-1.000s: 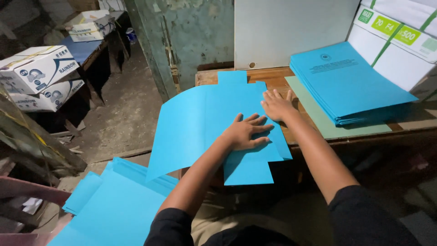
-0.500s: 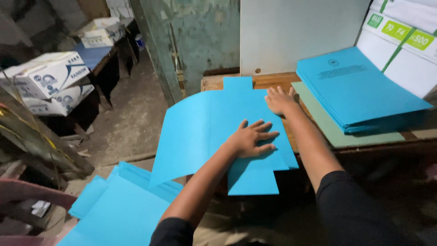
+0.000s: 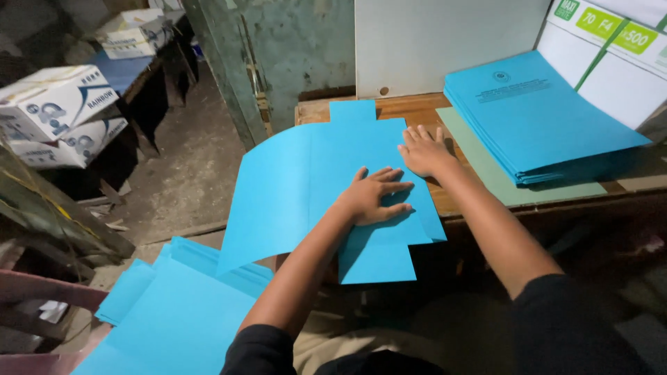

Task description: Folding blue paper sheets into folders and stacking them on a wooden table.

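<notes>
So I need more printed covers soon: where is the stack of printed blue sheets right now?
In the head view, the stack of printed blue sheets lies on the wooden table at the right, atop a green sheet, just beyond the right hand.

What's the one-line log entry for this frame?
left hand: flat on blue folder sheet | right hand: flat on sheet's right edge | printed blue stack: right, on wooden table

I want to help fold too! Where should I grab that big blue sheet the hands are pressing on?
Probably the loose left flap of the blue sheet, coming from the left. That part curves up and hangs past the table edge, so fingers can pinch it from both sides. The right part lies flat on the wood under the left hand and right hand, leaving no edge to get under.
</notes>
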